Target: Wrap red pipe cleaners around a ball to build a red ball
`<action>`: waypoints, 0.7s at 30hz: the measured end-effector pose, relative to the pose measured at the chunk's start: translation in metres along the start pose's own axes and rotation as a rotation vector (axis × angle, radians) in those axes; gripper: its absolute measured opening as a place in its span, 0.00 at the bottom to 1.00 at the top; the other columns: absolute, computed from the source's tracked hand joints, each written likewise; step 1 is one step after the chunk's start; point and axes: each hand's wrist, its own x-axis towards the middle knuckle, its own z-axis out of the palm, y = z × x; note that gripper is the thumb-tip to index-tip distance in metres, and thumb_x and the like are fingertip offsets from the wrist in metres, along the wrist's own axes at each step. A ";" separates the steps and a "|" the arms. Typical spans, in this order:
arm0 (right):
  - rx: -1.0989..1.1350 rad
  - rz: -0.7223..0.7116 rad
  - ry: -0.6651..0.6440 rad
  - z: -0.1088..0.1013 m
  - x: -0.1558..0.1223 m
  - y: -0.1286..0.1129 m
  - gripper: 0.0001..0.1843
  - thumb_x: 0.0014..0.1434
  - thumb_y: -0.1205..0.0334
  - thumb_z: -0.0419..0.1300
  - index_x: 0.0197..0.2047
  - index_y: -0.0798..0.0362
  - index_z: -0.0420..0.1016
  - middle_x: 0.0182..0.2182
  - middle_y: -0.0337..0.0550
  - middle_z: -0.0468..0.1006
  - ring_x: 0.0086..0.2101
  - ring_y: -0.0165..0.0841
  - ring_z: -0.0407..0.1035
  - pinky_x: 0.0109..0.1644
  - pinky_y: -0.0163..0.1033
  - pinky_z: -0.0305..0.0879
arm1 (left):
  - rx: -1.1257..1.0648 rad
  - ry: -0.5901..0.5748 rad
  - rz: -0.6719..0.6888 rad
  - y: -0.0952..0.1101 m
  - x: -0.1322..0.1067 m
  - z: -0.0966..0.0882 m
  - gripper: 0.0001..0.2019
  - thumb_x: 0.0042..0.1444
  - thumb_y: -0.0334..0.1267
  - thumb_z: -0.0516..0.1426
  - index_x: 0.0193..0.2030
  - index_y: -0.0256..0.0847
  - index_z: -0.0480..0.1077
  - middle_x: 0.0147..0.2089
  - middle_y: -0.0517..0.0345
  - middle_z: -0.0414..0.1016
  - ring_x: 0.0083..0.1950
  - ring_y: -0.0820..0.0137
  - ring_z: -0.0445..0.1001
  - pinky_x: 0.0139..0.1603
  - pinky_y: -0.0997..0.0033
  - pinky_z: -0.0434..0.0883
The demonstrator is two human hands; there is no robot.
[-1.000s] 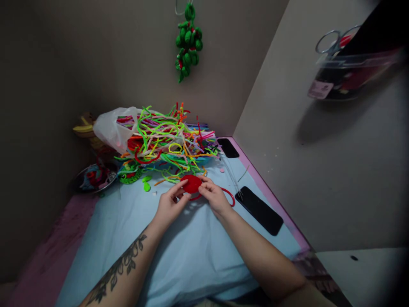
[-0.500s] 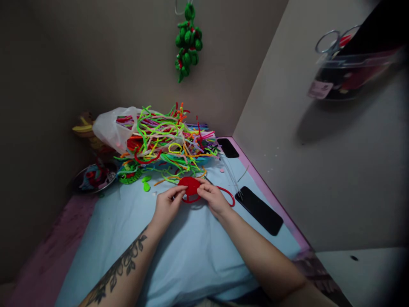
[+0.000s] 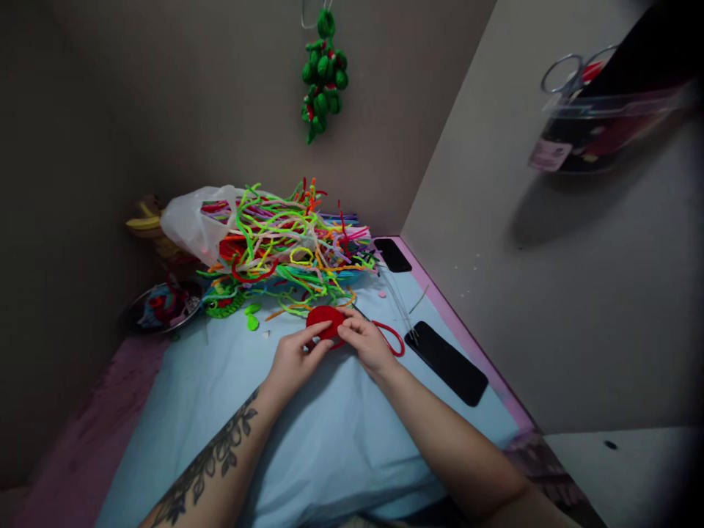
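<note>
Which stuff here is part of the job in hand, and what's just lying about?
Job:
red disc (right hand gripping it, left hand touching it)
red loop beside the right hand, likely
bright strand pile, possibly

Likely just lying about:
large black slab
small black slab
lime-green scraps

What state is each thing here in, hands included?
Left hand: touching red piece
Right hand: pinching red piece
Red piece: held
Red strand: curved
Bag: open, pipe cleaners poking out
Pipe cleaners: tangled
Bowl: holding things
Near phone: flat, dark
Far phone: flat, dark
Scissors: handles up in tub, blades hidden
Green cluster: hanging
Cloth: creased
</note>
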 end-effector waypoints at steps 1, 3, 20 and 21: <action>-0.024 -0.010 -0.011 0.000 0.000 0.000 0.14 0.52 0.52 0.63 0.23 0.53 0.72 0.53 0.47 0.67 0.53 0.40 0.62 0.59 0.45 0.54 | 0.030 0.016 0.010 -0.001 0.000 0.000 0.16 0.53 0.41 0.58 0.49 0.41 0.74 0.35 0.55 0.80 0.26 0.74 0.69 0.31 0.75 0.69; -0.062 -0.028 -0.030 0.000 -0.001 0.000 0.13 0.53 0.52 0.62 0.24 0.52 0.73 0.52 0.47 0.66 0.54 0.39 0.62 0.59 0.45 0.53 | 0.064 0.053 0.024 -0.003 -0.001 0.001 0.14 0.53 0.41 0.58 0.46 0.42 0.76 0.33 0.55 0.79 0.25 0.74 0.69 0.30 0.75 0.68; -0.215 -0.124 0.026 -0.001 -0.003 0.001 0.10 0.56 0.53 0.59 0.31 0.51 0.74 0.53 0.47 0.66 0.53 0.39 0.63 0.56 0.44 0.57 | -0.028 0.044 0.125 -0.006 0.001 -0.005 0.11 0.54 0.36 0.58 0.43 0.43 0.77 0.40 0.52 0.81 0.37 0.67 0.78 0.42 0.67 0.73; -0.220 -0.141 0.059 -0.001 -0.003 0.001 0.09 0.56 0.54 0.58 0.35 0.50 0.74 0.53 0.47 0.66 0.53 0.39 0.62 0.55 0.44 0.58 | -0.021 0.086 0.104 -0.005 0.001 -0.006 0.11 0.54 0.36 0.58 0.42 0.44 0.78 0.40 0.53 0.81 0.37 0.67 0.79 0.42 0.67 0.73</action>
